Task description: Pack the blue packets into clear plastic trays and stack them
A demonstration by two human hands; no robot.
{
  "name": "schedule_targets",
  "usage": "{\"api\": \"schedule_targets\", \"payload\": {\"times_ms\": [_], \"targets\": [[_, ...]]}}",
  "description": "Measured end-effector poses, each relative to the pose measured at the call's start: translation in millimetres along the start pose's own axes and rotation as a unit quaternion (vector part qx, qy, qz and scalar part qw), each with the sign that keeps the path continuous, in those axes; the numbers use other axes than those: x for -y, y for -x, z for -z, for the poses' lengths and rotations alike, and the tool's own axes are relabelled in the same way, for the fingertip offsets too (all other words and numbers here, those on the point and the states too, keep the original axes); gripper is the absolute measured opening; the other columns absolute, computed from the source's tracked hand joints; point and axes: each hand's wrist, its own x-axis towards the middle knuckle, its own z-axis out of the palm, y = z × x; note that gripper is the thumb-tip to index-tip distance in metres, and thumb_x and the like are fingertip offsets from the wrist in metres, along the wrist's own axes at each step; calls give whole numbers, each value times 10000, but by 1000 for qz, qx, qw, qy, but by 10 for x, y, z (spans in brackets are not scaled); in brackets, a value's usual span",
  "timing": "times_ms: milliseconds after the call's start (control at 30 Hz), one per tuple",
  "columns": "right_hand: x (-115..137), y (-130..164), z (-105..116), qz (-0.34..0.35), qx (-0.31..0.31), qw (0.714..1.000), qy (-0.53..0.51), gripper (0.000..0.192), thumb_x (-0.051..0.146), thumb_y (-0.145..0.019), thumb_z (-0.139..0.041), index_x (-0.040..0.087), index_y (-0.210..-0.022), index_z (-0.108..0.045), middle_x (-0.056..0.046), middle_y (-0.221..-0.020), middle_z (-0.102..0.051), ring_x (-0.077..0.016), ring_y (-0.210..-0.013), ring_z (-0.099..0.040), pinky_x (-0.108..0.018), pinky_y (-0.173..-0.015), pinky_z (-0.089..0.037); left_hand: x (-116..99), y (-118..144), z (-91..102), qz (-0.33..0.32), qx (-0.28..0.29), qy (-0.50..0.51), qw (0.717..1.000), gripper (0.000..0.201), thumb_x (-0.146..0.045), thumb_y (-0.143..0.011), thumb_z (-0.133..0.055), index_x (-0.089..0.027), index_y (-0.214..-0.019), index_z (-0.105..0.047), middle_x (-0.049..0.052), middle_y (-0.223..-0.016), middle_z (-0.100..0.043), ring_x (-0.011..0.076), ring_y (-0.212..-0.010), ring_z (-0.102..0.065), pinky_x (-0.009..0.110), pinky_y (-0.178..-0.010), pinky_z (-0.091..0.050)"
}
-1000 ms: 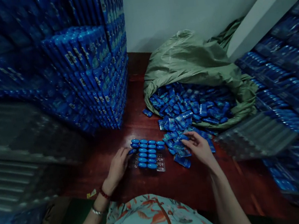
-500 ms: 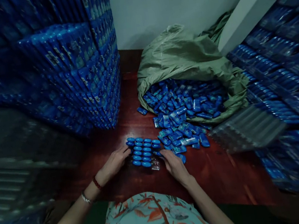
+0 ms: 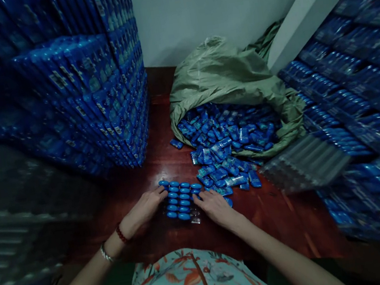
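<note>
A clear plastic tray [image 3: 195,220] lies on the reddish table in front of me, with rows of small, glossy blue packets [image 3: 184,196] in its columns. The lower right slots show bare plastic. At the tray's upper left edge, my left hand [image 3: 149,203] has its bent fingers closed against the rim and the end packets. My right hand [image 3: 216,207] is over the right column, its fingertips closed on a blue packet [image 3: 195,198] that they partly cover. Just beyond the right hand lies a loose pile of the same blue packets [image 3: 221,171].
A green sack [image 3: 215,74] lies open behind the pile, full of packets. Tall stacks of filled blue packs [image 3: 123,100] rise at left, with more packs [image 3: 327,107] at right. Stacked clear trays [image 3: 305,163] stand right of the pile; others [image 3: 0,237] are at far left.
My right hand has moved slightly left and brought a packet from the tray's right side into the right column. My left hand stays at the left edge. The camera view has shifted a little.
</note>
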Motion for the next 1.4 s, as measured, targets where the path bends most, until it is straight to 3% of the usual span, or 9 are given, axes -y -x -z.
{"api": "schedule_targets", "payload": {"times_ms": [233, 433, 500, 700, 833, 967, 1067, 1233, 1400], "targets": [[-35, 23, 9, -18, 10, 999, -26, 355, 88, -886, -417, 183, -1204, -545, -113, -1000, -634, -199, -913, -580, -316, -762, -397, 94, -47, -14, -37, 37, -40, 998, 253, -97, -885, -368, -180, -978, -588, 67, -1067, -589, 182, -959, -551, 303, -876, -455], [-192, 10, 93, 15, -27, 999, -44, 274, 216, -918, -445, 205, -1146, -597, -85, -902, -647, -188, -856, -580, -301, -756, -369, 224, 201, -271, -34, -92, -72, 993, 349, -141, -899, -392, -217, -1197, -556, 109, -1165, -552, 215, -1011, -522, 407, -916, -429], [-388, -72, 149, -44, -67, 995, -52, 281, 274, -938, -407, 210, -1125, -606, -83, -881, -641, -188, -847, -574, -295, -756, -362, 239, 138, -261, -32, -128, -42, 990, 329, -180, -915, -389, -216, -1189, -567, 105, -1107, -568, 201, -965, -524, 382, -888, -437], [-889, -672, 217, -340, -73, 937, -14, 430, 432, -912, -423, 113, -1185, -519, -178, -1011, -613, -280, -972, -561, -338, -776, -396, 312, -960, 22, 38, -153, -15, 987, 296, -200, -927, -367, -165, -1120, -588, 91, -1051, -564, 177, -962, -542, 307, -888, -444], [-826, -968, 77, -343, -49, 937, -38, 447, 357, -882, -497, 111, -1251, -443, -193, -1120, -547, -269, -950, -601, -328, -758, -436, 410, -1799, 94, 54, -83, -105, 990, 371, -105, -828, -489, -136, -1196, -528, 152, -1192, -513, 260, -1084, -501, 394, -944, -402], [-834, -898, -76, -309, -99, 934, -147, 408, 242, -903, -414, 160, -1301, -395, -169, -1181, -532, -252, -1032, -588, -326, -816, -451, 458, -2143, 15, 48, -42, -121, 991, 315, -18, -790, -464, -71, -1084, -562, 204, -1099, -554, 291, -1075, -521, 406, -922, -404], [-910, -716, -136, -296, -179, 879, -329, 378, 250, -894, -382, 169, -1263, -390, -118, -1067, -614, -227, -996, -611, -342, -842, -471, 486, -2131, -37, 52, -21, -120, 991, 309, -15, -824, -393, -55, -1097, -533, 223, -1051, -576, 273, -976, -587, 391, -856, -433], [-841, -335, -67, -301, -206, 697, -617, 396, 412, -797, -505, 196, -1115, -410, -20, -803, -632, -204, -715, -665, -340, -653, -540, 588, -1844, 58, 70, -14, -87, 994, 206, -121, -868, -443, -94, -1047, -541, 141, -835, -649, 237, -836, -639, 328, -779, -455], [-610, 265, 74, -264, -146, 661, -688, 446, 478, -669, -674, 197, -976, -514, -2, -765, -628, -197, -705, -656, -337, -644, -555, 645, -1031, 233, 82, -78, -21, 993, 254, -243, -916, -422, -155, -1144, -492, 82, -945, -655, 187, -864, -622, 282, -779, -459]]}}
